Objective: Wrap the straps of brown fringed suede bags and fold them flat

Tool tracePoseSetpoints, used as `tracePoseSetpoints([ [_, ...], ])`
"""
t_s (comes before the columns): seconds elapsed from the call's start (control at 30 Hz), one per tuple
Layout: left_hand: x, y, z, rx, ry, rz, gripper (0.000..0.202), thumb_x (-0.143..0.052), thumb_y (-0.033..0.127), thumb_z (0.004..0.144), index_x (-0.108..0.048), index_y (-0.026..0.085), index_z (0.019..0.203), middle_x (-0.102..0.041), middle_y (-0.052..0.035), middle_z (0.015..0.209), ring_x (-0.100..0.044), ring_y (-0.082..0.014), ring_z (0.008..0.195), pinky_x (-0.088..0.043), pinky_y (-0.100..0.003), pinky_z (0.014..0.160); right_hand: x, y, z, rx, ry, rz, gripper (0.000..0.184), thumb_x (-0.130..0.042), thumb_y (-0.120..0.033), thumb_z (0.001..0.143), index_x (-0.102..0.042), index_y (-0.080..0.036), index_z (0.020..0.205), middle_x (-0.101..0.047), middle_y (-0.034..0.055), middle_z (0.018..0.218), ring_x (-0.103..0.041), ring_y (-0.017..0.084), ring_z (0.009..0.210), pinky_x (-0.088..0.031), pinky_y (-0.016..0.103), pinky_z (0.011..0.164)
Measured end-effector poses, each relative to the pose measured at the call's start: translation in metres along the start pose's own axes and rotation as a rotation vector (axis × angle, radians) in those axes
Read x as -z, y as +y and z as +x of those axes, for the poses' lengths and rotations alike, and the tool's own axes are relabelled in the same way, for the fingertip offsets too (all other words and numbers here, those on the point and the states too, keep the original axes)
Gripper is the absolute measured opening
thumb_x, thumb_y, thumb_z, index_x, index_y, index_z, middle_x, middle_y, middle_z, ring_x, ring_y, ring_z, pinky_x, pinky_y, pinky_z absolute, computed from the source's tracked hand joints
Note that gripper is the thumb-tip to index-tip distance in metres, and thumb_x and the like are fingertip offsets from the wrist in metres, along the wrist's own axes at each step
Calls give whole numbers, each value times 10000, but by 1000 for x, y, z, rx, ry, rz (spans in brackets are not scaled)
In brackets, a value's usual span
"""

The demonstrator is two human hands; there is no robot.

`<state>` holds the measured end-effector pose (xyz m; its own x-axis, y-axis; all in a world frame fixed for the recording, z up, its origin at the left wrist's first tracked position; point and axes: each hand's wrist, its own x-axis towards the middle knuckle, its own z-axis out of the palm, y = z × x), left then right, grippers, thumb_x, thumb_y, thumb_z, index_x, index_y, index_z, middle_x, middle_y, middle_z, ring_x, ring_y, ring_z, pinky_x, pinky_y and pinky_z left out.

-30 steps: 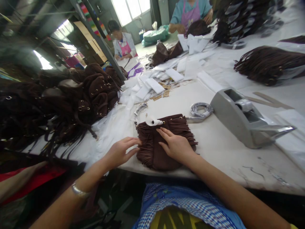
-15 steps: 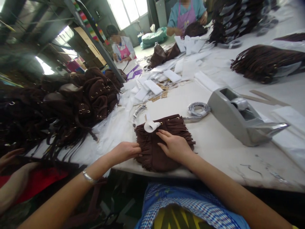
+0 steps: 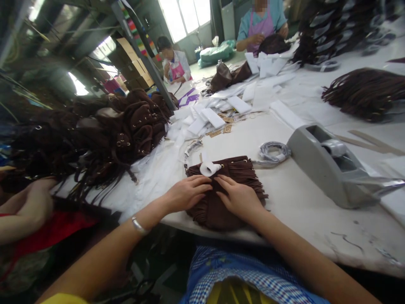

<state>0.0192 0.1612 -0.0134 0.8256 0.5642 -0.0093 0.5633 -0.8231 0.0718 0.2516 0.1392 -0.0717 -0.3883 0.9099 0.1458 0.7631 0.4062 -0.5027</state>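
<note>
- Fingers of the left hand (image 3: 187,193) lie close together, thumb apart, over the left of the brown fringed bag (image 3: 218,216); no pinch shows.
- That bag, flat at the near edge of the table (image 3: 303,215), looks soft, light and limp; support beneath its body should beat tugging the fringe.
- Right hand (image 3: 241,197), fingers slightly spread, rests on its front.
- Wrapped coil (image 3: 284,153), just right, looks bendable.
</note>
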Motion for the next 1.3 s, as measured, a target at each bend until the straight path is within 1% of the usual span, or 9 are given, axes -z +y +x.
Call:
tracePoseSetpoints([
  [0.13,-22,-17,10,-60,-127,140,292,-440,126,948,-561,178,1209,-639,-96,1148,-619,-204,996,-512,-301,840,2,-1,0,15,-1,-10,453,-463,-352,959,-522,-218,1388,-574,63,1391,-675,244,1057,-564,352,835],
  [0.23,-25,-36,-19,5,-187,154,254,-451,104,920,-584,204,1112,-649,-45,1026,-633,-160,831,-488,-234,675,3,-1,0,19,-1,-12,429,-468,-340,959,-545,-217,1363,-590,67,1372,-682,247,1046,-568,345,820],
  [0.43,-7,-49,-75,118,-166,148,72,-549,162,836,-612,198,832,-632,-19,716,-607,-162,629,-463,-247,582,0,-1,1,25,15,-40,416,-467,-322,959,-556,-218,1351,-591,65,1371,-691,252,1034,-578,368,828],
  [0.57,-2,-37,-47,189,139,86,273,-459,186,938,-589,197,1178,-678,-80,1119,-643,-192,998,-512,-302,853,-1,-2,2,30,24,-73,398,-464,-318,962,-570,-228,1334,-596,56,1366,-698,253,1017,-592,375,801],
  [0.67,-10,-32,-6,37,280,131,344,-445,184,972,-517,193,1308,-568,-101,1363,-496,-229,1275,-422,-372,1060,-2,-3,2,41,32,-83,390,-459,-313,964,-576,-225,1325,-601,61,1358,-702,253,1010,-599,380,792],
  [0.83,-40,-37,15,-8,213,240,314,-401,120,968,-576,191,1219,-650,-117,1104,-622,-200,912,-542,-315,777,-3,-1,1,59,70,-59,378,-478,-292,953,-599,-220,1304,-630,73,1317,-682,244,1071,-589,367,856],
  [1.03,-50,-53,-36,52,206,180,275,-359,164,992,-629,198,1032,-634,-64,894,-606,-171,829,-521,-257,715,-2,-2,1,54,67,-33,339,-490,-297,950,-631,-246,1254,-641,53,1303,-687,244,1054,-578,357,862],
  [1.17,-40,-61,-58,12,145,-7,229,-416,216,974,-644,209,971,-657,-54,875,-621,-163,839,-510,-253,746,1,-4,2,56,35,-13,323,-493,-282,945,-644,-242,1228,-635,48,1314,-693,245,1039,-579,348,843],
  [1.3,-41,-57,-54,289,297,-553,210,-467,313,961,-612,191,1052,-672,-46,871,-649,-146,776,-525,-242,696,2,-4,2,64,32,-10,323,-497,-278,943,-644,-239,1228,-640,42,1305,-691,249,1042,-574,349,852],
])
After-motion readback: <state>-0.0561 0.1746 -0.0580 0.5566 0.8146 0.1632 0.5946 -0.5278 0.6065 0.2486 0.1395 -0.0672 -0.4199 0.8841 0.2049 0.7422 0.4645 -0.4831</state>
